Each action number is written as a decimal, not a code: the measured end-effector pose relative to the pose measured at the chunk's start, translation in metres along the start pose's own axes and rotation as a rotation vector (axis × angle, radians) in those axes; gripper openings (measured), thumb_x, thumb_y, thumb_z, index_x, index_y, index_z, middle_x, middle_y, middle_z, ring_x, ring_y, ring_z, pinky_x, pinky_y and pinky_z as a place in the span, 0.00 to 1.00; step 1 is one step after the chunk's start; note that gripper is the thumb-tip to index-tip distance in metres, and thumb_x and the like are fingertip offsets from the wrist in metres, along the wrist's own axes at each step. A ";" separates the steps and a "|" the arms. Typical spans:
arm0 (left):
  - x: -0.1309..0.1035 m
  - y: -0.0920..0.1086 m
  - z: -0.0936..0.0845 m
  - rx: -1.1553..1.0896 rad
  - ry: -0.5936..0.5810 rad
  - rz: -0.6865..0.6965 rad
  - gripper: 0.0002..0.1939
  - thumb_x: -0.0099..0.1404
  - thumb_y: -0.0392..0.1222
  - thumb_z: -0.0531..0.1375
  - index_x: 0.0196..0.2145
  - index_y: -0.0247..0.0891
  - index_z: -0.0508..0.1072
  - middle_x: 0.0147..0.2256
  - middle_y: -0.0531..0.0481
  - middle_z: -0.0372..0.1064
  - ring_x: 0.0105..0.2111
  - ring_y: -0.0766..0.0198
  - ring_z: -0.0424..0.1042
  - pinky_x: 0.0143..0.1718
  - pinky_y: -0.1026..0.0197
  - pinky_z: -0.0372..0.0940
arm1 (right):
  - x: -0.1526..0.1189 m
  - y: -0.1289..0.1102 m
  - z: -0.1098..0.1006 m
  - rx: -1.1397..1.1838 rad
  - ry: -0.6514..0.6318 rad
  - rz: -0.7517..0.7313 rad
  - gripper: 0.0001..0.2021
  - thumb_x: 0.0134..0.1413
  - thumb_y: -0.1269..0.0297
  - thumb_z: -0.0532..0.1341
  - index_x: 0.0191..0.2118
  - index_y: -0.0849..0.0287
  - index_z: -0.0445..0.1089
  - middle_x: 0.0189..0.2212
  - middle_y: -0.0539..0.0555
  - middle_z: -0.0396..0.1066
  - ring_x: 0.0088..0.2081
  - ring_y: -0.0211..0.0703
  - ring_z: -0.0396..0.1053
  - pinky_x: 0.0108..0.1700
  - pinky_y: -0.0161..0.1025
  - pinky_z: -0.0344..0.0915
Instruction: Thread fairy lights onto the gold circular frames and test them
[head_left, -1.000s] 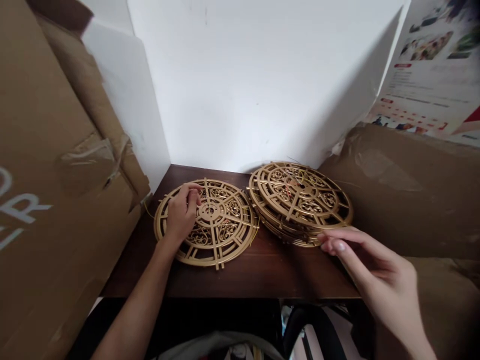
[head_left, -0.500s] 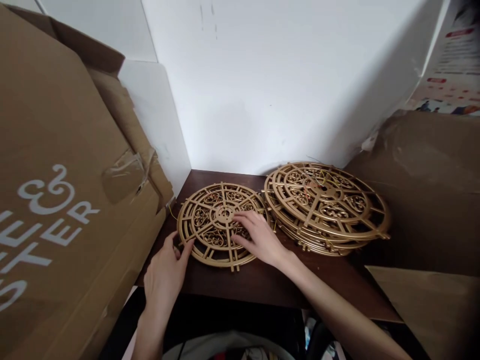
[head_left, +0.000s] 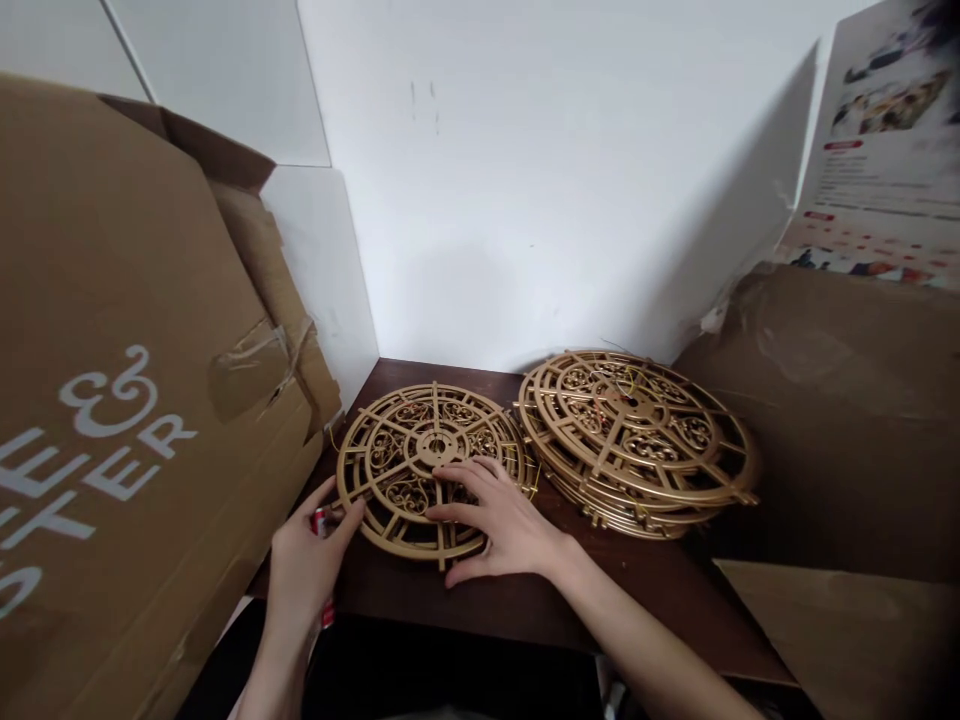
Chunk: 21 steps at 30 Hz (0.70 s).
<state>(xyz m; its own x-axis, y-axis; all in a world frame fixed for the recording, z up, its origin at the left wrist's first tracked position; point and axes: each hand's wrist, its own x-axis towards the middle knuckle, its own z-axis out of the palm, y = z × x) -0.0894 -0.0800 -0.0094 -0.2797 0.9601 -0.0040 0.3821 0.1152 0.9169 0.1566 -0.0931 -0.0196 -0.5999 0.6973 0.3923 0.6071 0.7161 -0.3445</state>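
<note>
This looks to me like a workshop corner, judging by the matching gold openwork discs (head_left: 639,420) stacked on a dark tabletop (head_left: 517,612), hemmed in by large, taped cardboard boxes (head_left: 142,270).

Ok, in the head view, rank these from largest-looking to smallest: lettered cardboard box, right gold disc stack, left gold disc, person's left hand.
1. Lettered cardboard box
2. Right gold disc stack
3. Left gold disc
4. Person's left hand
Nearness may enlarge the box.
</note>
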 end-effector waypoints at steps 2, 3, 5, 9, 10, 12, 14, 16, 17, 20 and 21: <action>-0.006 0.010 -0.001 -0.190 -0.026 -0.072 0.35 0.49 0.53 0.67 0.53 0.35 0.70 0.25 0.52 0.73 0.16 0.69 0.63 0.16 0.68 0.55 | 0.001 -0.002 -0.002 -0.001 0.027 -0.016 0.35 0.45 0.35 0.62 0.54 0.53 0.69 0.62 0.61 0.57 0.63 0.53 0.54 0.65 0.54 0.45; -0.010 0.017 -0.002 -0.281 -0.051 -0.099 0.37 0.49 0.53 0.67 0.54 0.36 0.69 0.25 0.53 0.72 0.14 0.73 0.57 0.13 0.69 0.50 | 0.002 -0.003 -0.003 0.000 0.044 -0.028 0.35 0.46 0.35 0.62 0.55 0.53 0.68 0.62 0.61 0.57 0.63 0.52 0.54 0.65 0.53 0.46; -0.017 0.029 -0.004 -0.436 -0.175 -0.116 0.41 0.48 0.51 0.68 0.58 0.39 0.64 0.26 0.54 0.71 0.13 0.77 0.49 0.12 0.71 0.46 | 0.003 -0.004 -0.006 0.001 0.080 -0.050 0.34 0.47 0.37 0.62 0.56 0.54 0.67 0.62 0.61 0.56 0.63 0.52 0.54 0.64 0.53 0.48; -0.025 0.043 -0.006 -0.528 -0.272 -0.127 0.40 0.50 0.52 0.68 0.59 0.44 0.63 0.29 0.53 0.72 0.14 0.77 0.46 0.11 0.72 0.46 | 0.002 -0.003 -0.008 0.005 0.130 -0.047 0.25 0.54 0.59 0.62 0.59 0.54 0.63 0.63 0.60 0.56 0.63 0.51 0.54 0.63 0.53 0.53; -0.025 0.043 -0.006 -0.521 -0.281 -0.130 0.39 0.50 0.53 0.67 0.59 0.44 0.63 0.28 0.54 0.71 0.14 0.77 0.46 0.11 0.72 0.46 | 0.001 -0.002 -0.008 0.006 0.140 -0.037 0.25 0.54 0.66 0.61 0.59 0.54 0.62 0.63 0.59 0.56 0.63 0.50 0.54 0.62 0.53 0.54; -0.025 0.038 -0.004 -0.494 -0.279 -0.130 0.37 0.51 0.53 0.67 0.57 0.43 0.65 0.23 0.57 0.67 0.14 0.76 0.47 0.11 0.72 0.47 | 0.000 -0.001 -0.008 0.003 0.145 -0.019 0.27 0.51 0.74 0.57 0.59 0.54 0.62 0.63 0.58 0.57 0.64 0.48 0.53 0.62 0.51 0.54; -0.024 0.029 -0.004 -0.445 -0.271 -0.131 0.35 0.51 0.55 0.67 0.54 0.40 0.67 0.17 0.60 0.59 0.14 0.75 0.47 0.11 0.72 0.47 | -0.001 0.001 -0.007 -0.010 0.114 -0.008 0.30 0.48 0.78 0.55 0.59 0.54 0.62 0.63 0.57 0.57 0.64 0.47 0.53 0.62 0.51 0.54; -0.022 0.017 -0.004 -0.373 -0.287 -0.134 0.32 0.52 0.56 0.66 0.50 0.38 0.69 0.14 0.64 0.49 0.13 0.74 0.46 0.11 0.73 0.45 | -0.001 0.001 -0.007 -0.033 0.062 -0.001 0.32 0.46 0.78 0.54 0.59 0.53 0.62 0.63 0.55 0.58 0.65 0.47 0.52 0.62 0.50 0.55; -0.020 0.011 -0.004 -0.337 -0.304 -0.141 0.31 0.51 0.57 0.66 0.49 0.38 0.69 0.13 0.64 0.47 0.12 0.74 0.46 0.11 0.73 0.44 | -0.001 0.002 -0.007 -0.046 0.033 -0.001 0.32 0.46 0.78 0.55 0.59 0.53 0.63 0.63 0.54 0.58 0.65 0.47 0.52 0.62 0.50 0.54; -0.018 -0.004 -0.003 -0.264 -0.290 -0.130 0.25 0.52 0.58 0.64 0.41 0.38 0.69 0.13 0.64 0.48 0.12 0.75 0.46 0.12 0.72 0.43 | -0.001 0.002 -0.006 -0.076 -0.025 -0.008 0.29 0.49 0.74 0.56 0.59 0.52 0.64 0.63 0.53 0.60 0.66 0.46 0.50 0.63 0.49 0.53; -0.017 -0.009 -0.003 -0.240 -0.281 -0.121 0.23 0.53 0.59 0.63 0.38 0.38 0.69 0.14 0.64 0.49 0.11 0.75 0.46 0.12 0.72 0.42 | -0.001 0.002 -0.005 -0.081 -0.035 -0.010 0.27 0.51 0.73 0.57 0.58 0.52 0.65 0.62 0.52 0.61 0.66 0.46 0.50 0.63 0.49 0.53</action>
<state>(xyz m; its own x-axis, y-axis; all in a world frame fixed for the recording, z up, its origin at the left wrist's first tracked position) -0.0906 -0.0978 -0.0165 -0.0456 0.9795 -0.1962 0.1350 0.2006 0.9703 0.1616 -0.0928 -0.0163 -0.6229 0.6919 0.3651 0.6402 0.7190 -0.2704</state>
